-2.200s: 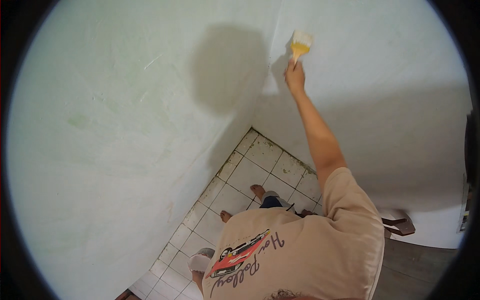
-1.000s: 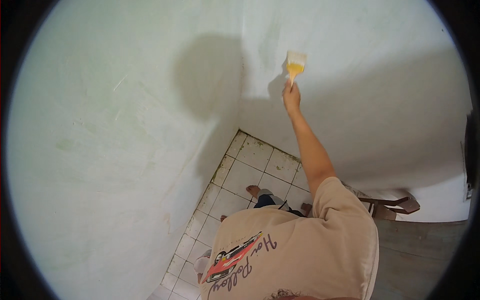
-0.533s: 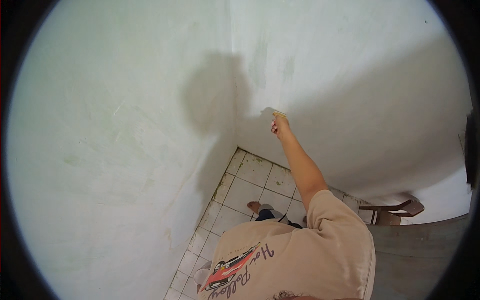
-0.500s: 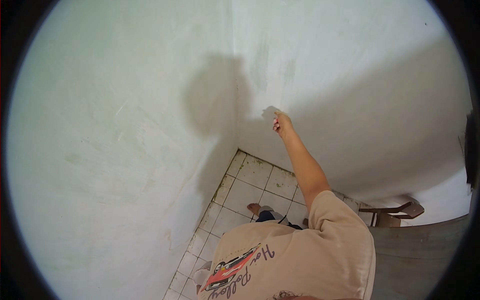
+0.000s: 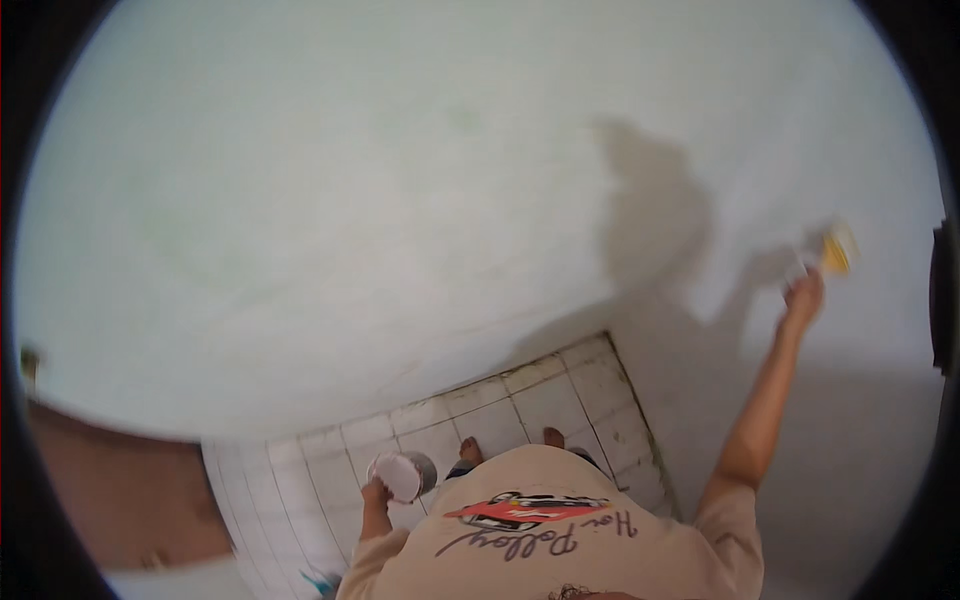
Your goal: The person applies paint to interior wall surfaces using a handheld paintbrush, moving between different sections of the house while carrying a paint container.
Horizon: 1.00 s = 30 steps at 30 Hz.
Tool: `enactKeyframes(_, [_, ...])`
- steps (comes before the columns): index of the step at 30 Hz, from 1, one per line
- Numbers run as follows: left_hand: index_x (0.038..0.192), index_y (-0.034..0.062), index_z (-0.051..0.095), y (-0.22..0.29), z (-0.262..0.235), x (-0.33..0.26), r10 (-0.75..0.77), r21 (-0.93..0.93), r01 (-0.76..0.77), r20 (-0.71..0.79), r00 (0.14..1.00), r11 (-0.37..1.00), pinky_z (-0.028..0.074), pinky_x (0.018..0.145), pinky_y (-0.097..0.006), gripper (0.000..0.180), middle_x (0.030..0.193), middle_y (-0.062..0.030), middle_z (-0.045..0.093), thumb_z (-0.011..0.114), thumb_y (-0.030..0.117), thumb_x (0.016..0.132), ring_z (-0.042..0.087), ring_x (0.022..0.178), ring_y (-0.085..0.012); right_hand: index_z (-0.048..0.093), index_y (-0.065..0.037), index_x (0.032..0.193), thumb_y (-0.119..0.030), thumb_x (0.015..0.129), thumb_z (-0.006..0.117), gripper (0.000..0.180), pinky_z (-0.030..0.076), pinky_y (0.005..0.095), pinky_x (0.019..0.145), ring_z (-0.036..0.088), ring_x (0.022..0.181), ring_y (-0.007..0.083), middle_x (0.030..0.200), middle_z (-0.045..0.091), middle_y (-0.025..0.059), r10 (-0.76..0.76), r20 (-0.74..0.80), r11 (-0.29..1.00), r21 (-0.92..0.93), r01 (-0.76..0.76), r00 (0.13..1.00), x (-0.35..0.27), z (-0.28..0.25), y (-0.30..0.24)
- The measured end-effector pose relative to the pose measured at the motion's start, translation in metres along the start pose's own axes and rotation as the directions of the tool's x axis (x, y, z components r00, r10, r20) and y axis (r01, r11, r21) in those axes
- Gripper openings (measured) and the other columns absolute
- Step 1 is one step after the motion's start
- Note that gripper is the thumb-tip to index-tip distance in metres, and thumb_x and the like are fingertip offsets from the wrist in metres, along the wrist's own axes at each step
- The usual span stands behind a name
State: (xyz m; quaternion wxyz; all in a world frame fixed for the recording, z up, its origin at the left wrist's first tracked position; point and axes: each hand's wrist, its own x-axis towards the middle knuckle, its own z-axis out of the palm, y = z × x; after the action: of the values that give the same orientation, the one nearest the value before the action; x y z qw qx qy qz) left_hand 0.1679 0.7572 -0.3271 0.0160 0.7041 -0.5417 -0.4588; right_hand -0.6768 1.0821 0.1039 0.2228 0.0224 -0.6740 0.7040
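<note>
My right hand (image 5: pixel 803 296) is raised at the end of an outstretched arm, closed around a paintbrush (image 5: pixel 838 250). The brush looks yellow and white and is smeared by motion. It is at or close to the right-hand wall (image 5: pixel 780 150); whether the bristles touch cannot be told. Low on the left, my left hand (image 5: pixel 375 492) grips the rim of a small bucket (image 5: pixel 424 474). White or pale pink paint (image 5: pixel 398 478) shows inside it.
Pale green-white walls meet at a corner above a white tiled floor (image 5: pixel 430 420) with dark joints. My bare feet (image 5: pixel 470 450) stand on the tiles. A brown panel or door (image 5: pixel 120 480) is at the lower left. Something dark (image 5: pixel 942 300) stands at the right rim.
The view has swung left, so the corner sits lower and further right. My right arm now reaches further right, with the brush visible. My left hand and the bucket have come into sight.
</note>
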Motion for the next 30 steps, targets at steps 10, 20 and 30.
enactKeyframes(10, [0.079,-0.0041,0.055,0.031,0.035,-0.049,-0.488,-0.716,0.266,-0.117,0.865,0.645,0.044,0.042,-0.035,0.026,0.063,-0.0118,0.053,0.055,0.022,0.085,0.052,0.047,-0.0221,0.056,-0.006,0.083,-0.042,0.094,0.049,0.039,0.031,0.0274,0.039,0.037,0.046,0.0126,0.061,0.042,0.0012,0.549,0.008,0.773,-0.387,-0.503,0.836,-0.149,0.013,0.25])
enactKeyframes(20, [0.072,0.0007,0.056,0.027,0.031,-0.094,-0.494,-0.81,0.035,-0.323,0.807,0.586,0.039,0.04,-0.034,0.04,0.056,-0.0084,0.051,0.051,0.035,0.092,0.048,0.043,-0.019,0.054,-0.006,0.082,-0.036,0.094,0.051,0.032,0.04,0.0269,0.04,0.047,0.042,0.0145,0.058,0.049,0.0034,0.786,0.582,0.618,-0.733,-0.285,0.207,-0.306,0.035,0.241])
enactKeyframes(30, [0.087,0.0015,0.059,0.126,-0.032,-0.178,-0.304,-0.825,-0.151,-0.362,0.881,0.545,0.038,0.039,-0.027,0.034,0.056,-0.0035,0.05,0.048,0.034,0.092,0.044,0.041,-0.0119,0.061,-0.001,0.108,-0.028,0.092,0.056,0.031,0.046,0.0351,0.068,0.058,0.07,0.0272,0.081,0.059,0.0132,0.058,0.889,0.962,0.071,0.262,-0.454,-0.421,0.099,0.072])
